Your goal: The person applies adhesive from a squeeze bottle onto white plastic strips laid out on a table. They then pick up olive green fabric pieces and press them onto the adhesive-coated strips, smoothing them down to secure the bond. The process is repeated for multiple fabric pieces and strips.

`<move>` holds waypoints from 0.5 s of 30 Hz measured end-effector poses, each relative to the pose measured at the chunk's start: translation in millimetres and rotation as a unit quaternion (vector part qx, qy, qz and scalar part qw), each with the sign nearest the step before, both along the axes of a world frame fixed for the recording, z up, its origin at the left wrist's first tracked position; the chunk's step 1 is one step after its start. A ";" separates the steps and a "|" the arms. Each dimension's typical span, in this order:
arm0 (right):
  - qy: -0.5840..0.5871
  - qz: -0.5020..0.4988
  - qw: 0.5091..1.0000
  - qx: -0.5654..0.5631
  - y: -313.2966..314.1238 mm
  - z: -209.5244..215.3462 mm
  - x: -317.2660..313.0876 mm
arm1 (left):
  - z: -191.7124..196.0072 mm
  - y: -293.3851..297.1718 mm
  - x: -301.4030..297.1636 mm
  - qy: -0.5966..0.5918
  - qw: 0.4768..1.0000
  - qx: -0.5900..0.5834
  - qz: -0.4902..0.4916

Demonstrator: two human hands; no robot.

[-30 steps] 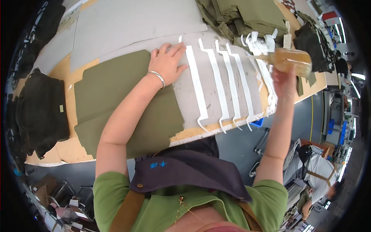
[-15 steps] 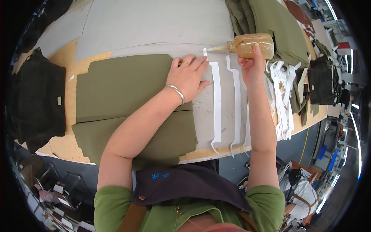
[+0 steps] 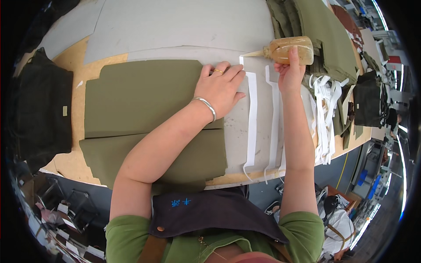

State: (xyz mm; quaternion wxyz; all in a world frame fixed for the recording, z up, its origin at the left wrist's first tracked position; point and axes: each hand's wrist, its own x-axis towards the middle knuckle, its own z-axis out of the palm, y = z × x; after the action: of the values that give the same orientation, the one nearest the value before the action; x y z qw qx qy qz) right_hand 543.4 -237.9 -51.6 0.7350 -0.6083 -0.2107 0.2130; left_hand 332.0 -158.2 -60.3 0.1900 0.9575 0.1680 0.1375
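Note:
My right hand [image 3: 291, 72] grips a clear squeeze bottle [image 3: 286, 50] with amber contents. The bottle lies sideways, its thin nozzle pointing left at the top end of a white strip [image 3: 251, 114]. Whether the tip touches the strip is hard to tell. My left hand [image 3: 222, 90], wearing a ring and a bracelet, rests flat with fingers stretched out beside the upper part of that strip. Its fingertips are at the strip's edge, below the nozzle. Under that hand and forearm lie olive fabric pieces [image 3: 140, 94]. A second white strip [image 3: 273, 118] runs parallel, to the right.
A bundle of white strips [image 3: 325, 118] hangs toward the table's right edge. Behind it rises a stack of olive fabric [image 3: 331, 39]. Dark folded cloth [image 3: 41, 109] sits at the far left. Grey board [image 3: 175, 24] covers the wooden tabletop [image 3: 79, 162]. Another person [image 3: 340, 225] is at lower right.
The whole scene has shifted slightly to the right in the picture. Both hands and the bottle keep about the same place against the first strip.

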 end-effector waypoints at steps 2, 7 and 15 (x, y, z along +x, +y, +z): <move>-0.006 0.006 1.000 -0.004 1.1 0.5 -1.6 | -0.4 0.5 -0.4 0.000 1.000 -0.001 -0.001; -0.021 0.010 1.000 -0.016 0.5 1.2 -0.9 | 0.1 0.3 -0.7 0.003 1.000 0.005 -0.001; 0.018 0.007 0.999 0.047 -2.6 2.0 2.9 | 0.3 1.0 0.7 0.010 1.000 0.004 0.001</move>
State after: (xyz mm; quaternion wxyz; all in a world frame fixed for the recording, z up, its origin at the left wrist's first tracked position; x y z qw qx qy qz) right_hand 546.3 -240.6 -49.6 0.7648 -0.5679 -0.2111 0.2192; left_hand 332.8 -157.2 -60.1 0.1839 0.9595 0.1701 0.1287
